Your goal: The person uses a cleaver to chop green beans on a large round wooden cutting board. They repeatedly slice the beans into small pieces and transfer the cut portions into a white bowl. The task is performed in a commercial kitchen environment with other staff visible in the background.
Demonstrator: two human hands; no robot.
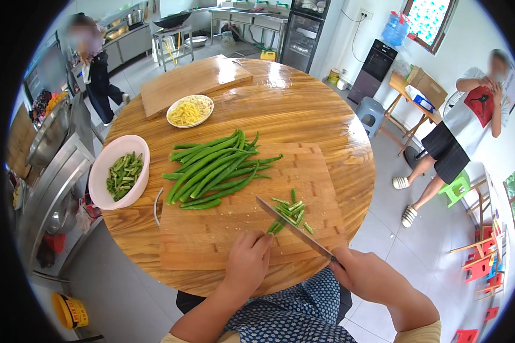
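Observation:
On a wooden cutting board, my left hand has its fingertips on a short piece of green pepper. My right hand grips the dark handle of a kitchen knife, whose blade slants up and left across that piece. Cut green pepper strips lie just beyond the blade. A pile of long green peppers rests on the board's upper left part. To the left, a pale pink plastic bowl holds more cut green pieces. Behind the pile, an oval plate carries yellow shreds and pale pieces.
The round wooden table bears a second wooden board at its far side. One person is on the floor at the far left; another person stands at the right. A blue-grey stool and a water dispenser stand beyond the table.

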